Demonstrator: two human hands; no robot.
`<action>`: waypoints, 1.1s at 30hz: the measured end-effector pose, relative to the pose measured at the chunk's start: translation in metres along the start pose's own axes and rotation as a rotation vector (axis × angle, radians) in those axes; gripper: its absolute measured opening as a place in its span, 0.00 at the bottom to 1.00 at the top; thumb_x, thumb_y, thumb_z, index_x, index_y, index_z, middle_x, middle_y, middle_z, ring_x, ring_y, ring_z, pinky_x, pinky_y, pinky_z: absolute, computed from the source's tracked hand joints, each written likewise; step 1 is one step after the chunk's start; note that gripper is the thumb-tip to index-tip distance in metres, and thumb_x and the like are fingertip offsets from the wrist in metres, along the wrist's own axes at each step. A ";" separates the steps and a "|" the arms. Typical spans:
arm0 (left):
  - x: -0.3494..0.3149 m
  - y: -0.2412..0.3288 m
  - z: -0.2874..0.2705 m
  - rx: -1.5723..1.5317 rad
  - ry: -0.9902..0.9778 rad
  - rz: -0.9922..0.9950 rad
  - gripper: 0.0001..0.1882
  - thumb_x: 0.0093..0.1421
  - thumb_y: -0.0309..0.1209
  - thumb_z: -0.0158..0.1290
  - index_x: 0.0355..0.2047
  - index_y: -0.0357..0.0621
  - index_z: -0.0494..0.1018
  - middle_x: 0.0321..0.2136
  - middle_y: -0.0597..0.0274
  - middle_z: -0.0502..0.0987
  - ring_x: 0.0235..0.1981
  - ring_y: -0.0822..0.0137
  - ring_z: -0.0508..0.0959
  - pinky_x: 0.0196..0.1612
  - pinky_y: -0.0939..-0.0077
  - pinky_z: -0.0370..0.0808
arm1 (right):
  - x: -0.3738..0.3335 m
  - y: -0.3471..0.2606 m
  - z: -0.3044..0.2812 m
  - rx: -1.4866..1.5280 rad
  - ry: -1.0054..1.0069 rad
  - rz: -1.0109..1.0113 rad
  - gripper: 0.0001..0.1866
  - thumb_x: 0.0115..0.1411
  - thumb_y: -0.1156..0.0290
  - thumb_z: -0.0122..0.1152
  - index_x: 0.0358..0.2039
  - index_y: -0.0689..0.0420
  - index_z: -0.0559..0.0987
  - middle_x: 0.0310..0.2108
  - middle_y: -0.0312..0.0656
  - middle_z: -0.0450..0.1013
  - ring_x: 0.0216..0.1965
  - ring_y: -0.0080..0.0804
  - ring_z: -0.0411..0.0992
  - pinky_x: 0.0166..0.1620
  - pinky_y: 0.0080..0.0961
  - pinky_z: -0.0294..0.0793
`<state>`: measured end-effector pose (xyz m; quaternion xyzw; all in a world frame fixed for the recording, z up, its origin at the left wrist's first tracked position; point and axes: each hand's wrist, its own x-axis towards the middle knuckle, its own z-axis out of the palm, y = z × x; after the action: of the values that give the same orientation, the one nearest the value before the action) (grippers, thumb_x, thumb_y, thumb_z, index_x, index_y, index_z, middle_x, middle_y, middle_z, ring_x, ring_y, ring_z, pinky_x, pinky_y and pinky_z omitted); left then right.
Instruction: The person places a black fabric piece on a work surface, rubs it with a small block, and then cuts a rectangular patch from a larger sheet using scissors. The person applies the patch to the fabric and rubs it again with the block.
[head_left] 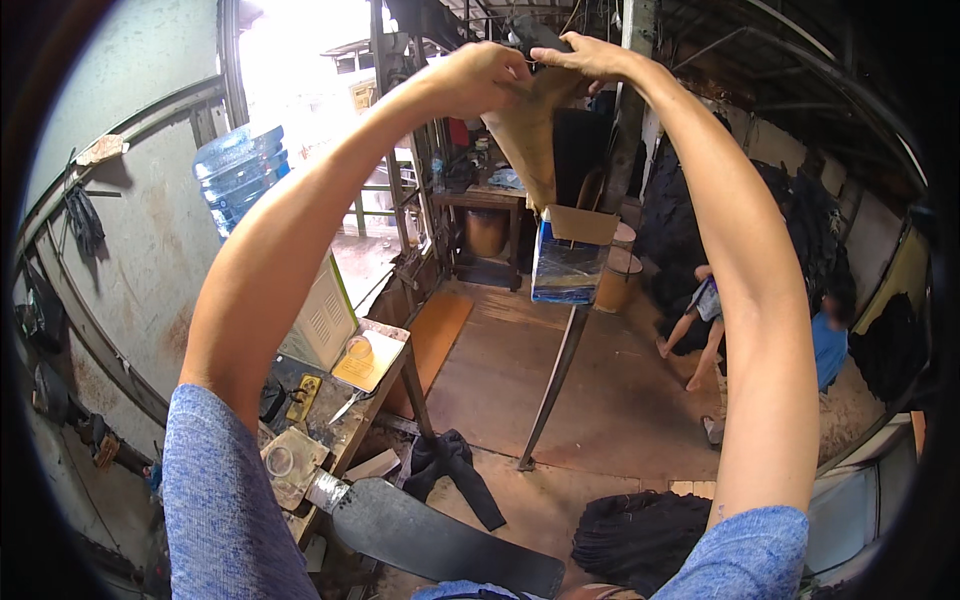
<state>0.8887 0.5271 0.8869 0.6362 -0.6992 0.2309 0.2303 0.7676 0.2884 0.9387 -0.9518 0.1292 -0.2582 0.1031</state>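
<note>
Both my arms reach up and forward, with the hands close together at the top. My left hand (482, 76) is closed, its curled fingers against the upper edge of a tan tapered piece (525, 140), wide on top and narrowing downward. Over the same top edge lies my right hand (607, 62), its fingers apart, one stretched toward the left hand. Dark shapes behind the fingers make the contact hard to see. Below the tan piece is a blue box with an open cardboard flap (570, 265), above a slanting metal post (555, 390). A dark panel (582, 150) hangs beside the tan piece.
A cluttered workbench (345, 445) stands at left, near a blue water bottle (240, 175). A long black padded board (445, 540) crosses in front of me. Black cloth (640, 535) lies on the floor. At right, bare legs (705, 325) and a blue shirt (830, 345) show.
</note>
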 end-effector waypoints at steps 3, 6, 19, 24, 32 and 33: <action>-0.009 -0.021 -0.026 -0.042 0.011 -0.041 0.19 0.60 0.33 0.65 0.51 0.44 0.81 0.43 0.50 0.87 0.41 0.60 0.87 0.46 0.66 0.82 | 0.010 0.001 -0.008 0.123 -0.077 0.035 0.66 0.59 0.22 0.59 0.72 0.75 0.58 0.67 0.73 0.63 0.61 0.58 0.76 0.53 0.55 0.85; -0.030 -0.043 -0.060 -0.156 0.062 -0.034 0.19 0.64 0.33 0.64 0.53 0.41 0.78 0.43 0.51 0.87 0.42 0.67 0.85 0.46 0.69 0.81 | 0.020 0.000 -0.016 0.098 -0.065 0.114 0.64 0.58 0.22 0.60 0.71 0.71 0.58 0.65 0.68 0.65 0.57 0.57 0.78 0.50 0.53 0.86; -0.289 -0.072 -0.144 -0.463 0.294 -0.468 0.11 0.71 0.26 0.58 0.52 0.40 0.74 0.50 0.58 0.84 0.51 0.73 0.81 0.56 0.74 0.77 | 0.020 -0.003 -0.003 -0.452 0.071 0.058 0.60 0.56 0.21 0.62 0.67 0.67 0.68 0.52 0.65 0.79 0.58 0.53 0.79 0.58 0.46 0.79; -0.365 -0.063 -0.137 -0.488 0.323 -0.581 0.10 0.72 0.26 0.57 0.51 0.39 0.74 0.48 0.62 0.84 0.50 0.75 0.81 0.56 0.73 0.77 | 0.020 -0.022 -0.022 -0.502 0.020 0.032 0.59 0.57 0.22 0.60 0.67 0.66 0.68 0.54 0.63 0.79 0.55 0.53 0.80 0.56 0.44 0.81; -0.419 -0.052 -0.124 -0.527 0.332 -0.635 0.08 0.72 0.24 0.56 0.50 0.40 0.73 0.46 0.63 0.83 0.49 0.75 0.81 0.57 0.74 0.77 | 0.001 -0.037 0.014 -0.471 -0.216 0.220 0.63 0.54 0.23 0.66 0.67 0.72 0.65 0.54 0.67 0.77 0.55 0.51 0.80 0.52 0.47 0.84; -0.423 -0.050 -0.123 -0.551 0.323 -0.634 0.08 0.72 0.24 0.56 0.50 0.40 0.73 0.46 0.64 0.83 0.49 0.75 0.81 0.57 0.74 0.77 | 0.001 -0.038 0.017 -0.561 -0.195 0.152 0.63 0.53 0.22 0.65 0.66 0.71 0.66 0.56 0.64 0.78 0.57 0.53 0.79 0.58 0.45 0.81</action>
<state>0.9778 0.9303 0.7250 0.6898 -0.4603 0.0504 0.5565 0.7843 0.3267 0.9350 -0.9510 0.2559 -0.1112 -0.1329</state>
